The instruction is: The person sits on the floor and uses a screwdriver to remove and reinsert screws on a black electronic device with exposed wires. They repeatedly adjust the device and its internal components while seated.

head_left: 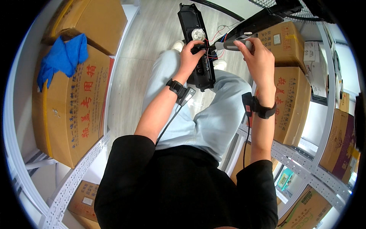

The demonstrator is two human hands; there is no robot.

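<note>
A long black plastic housing stands propped on end across the person's lap, its lower end resting on the pale blue trousers and its upper end pointing away toward the grey wood-look floor. Near the top of the housing sits a white gear-shaped part, and just below that part thin red and black wires loop out to the housing's right side. The left hand is curled against the middle of the housing, fingers bent in around its edge and the wires, gripping it there. The right hand, to the right of the housing, is closed around the grey handle of a powered screwdriver, index finger stretched along its top; the tool's tip points left and meets the housing beside the left hand's fingertips. Both wrists carry black straps with small black units, each trailing a dark cable down toward the black shirt. To the left of the housing, well apart, a metal rack holds large brown cardboard boxes with a blue cloth lying on the top of one. To the right of the housing, another white metal rack carries more cardboard boxes, and a dark fan grille shows above it.
</note>
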